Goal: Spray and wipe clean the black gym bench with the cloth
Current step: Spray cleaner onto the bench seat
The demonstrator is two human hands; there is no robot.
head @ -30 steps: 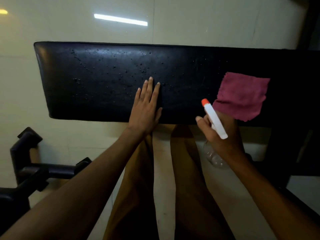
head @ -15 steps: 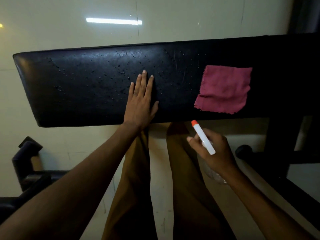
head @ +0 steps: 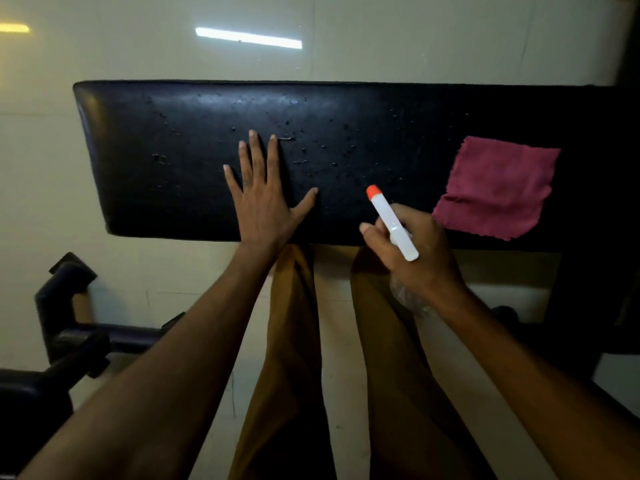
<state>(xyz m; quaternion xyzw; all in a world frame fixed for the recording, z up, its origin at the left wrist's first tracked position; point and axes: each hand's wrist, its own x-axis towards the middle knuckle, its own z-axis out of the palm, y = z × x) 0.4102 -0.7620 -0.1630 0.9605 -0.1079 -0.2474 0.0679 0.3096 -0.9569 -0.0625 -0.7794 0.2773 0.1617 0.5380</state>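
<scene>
The black gym bench (head: 166, 174) stretches across the view, its pad dotted with droplets around the middle. My left hand (head: 265, 199) rests flat on the pad near its front edge, fingers spread and straight. My right hand (head: 415, 251) grips a spray bottle (head: 391, 221) with a white head and orange nozzle, tilted up and left over the bench's front edge; the clear bottle body is mostly hidden under my hand. A pink cloth (head: 498, 188) lies spread out on the pad to the right of the bottle, untouched.
A black metal frame (head: 69, 320) of gym equipment stands at the lower left on the pale tiled floor. My legs in brown trousers (head: 298, 358) stand just before the bench. Dark bench supports sit at the right.
My right hand has lifted the spray bottle from below the bench edge up over the pad. My left hand's fingers have spread wider on the pad. The camera has shifted.
</scene>
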